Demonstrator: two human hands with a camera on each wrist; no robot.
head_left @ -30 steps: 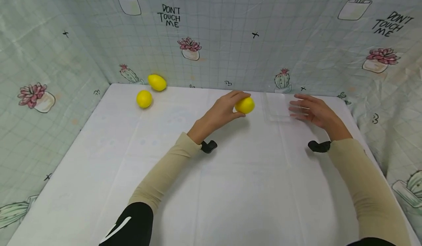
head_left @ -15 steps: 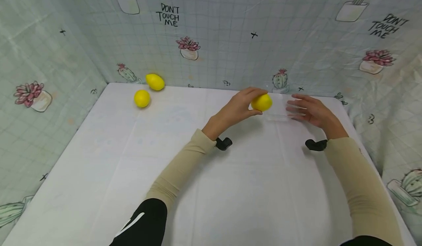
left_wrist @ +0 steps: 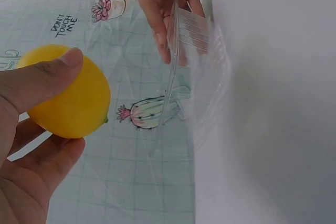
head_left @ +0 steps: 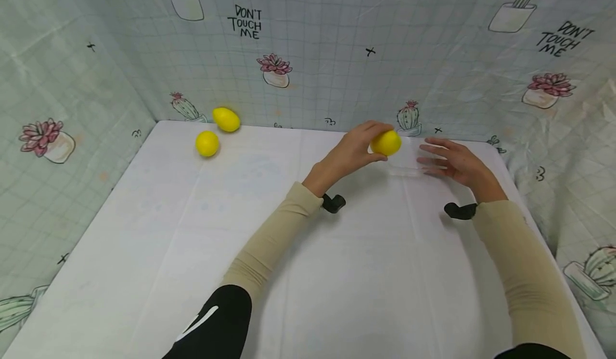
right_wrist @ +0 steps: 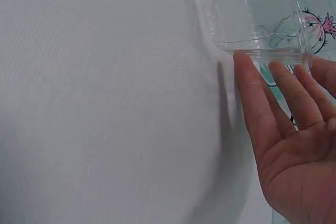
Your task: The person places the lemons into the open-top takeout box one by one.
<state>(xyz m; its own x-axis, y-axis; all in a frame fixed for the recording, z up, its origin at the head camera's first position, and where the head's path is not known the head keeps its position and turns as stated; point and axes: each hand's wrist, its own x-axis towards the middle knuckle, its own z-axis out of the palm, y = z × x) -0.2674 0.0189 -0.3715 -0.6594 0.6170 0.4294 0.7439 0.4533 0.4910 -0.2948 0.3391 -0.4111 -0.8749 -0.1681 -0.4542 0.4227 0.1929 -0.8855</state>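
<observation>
Between its thumb and fingers, my left hand (head_left: 353, 150) holds a yellow lemon (head_left: 386, 143); the left wrist view shows the lemon (left_wrist: 71, 95) raised above the table, with its small green tip. A clear plastic container (right_wrist: 262, 45) with ribbed sides stands on the table to the right of the lemon, faint in the head view. My right hand (head_left: 454, 161) is at the container's right side. In the right wrist view its straight, spread fingers (right_wrist: 252, 85) touch the ribbed wall with their tips.
Two more lemons, one rounder (head_left: 207, 144) and one longer (head_left: 226, 120), lie at the back left of the white-covered table (head_left: 337, 284). A printed cloth curtain (head_left: 317, 43) stands behind the table and along both sides.
My left hand has carried the lemon to the right, over to the container, and slightly upward in the last half second. The right hand keeps its place at the container's side.
</observation>
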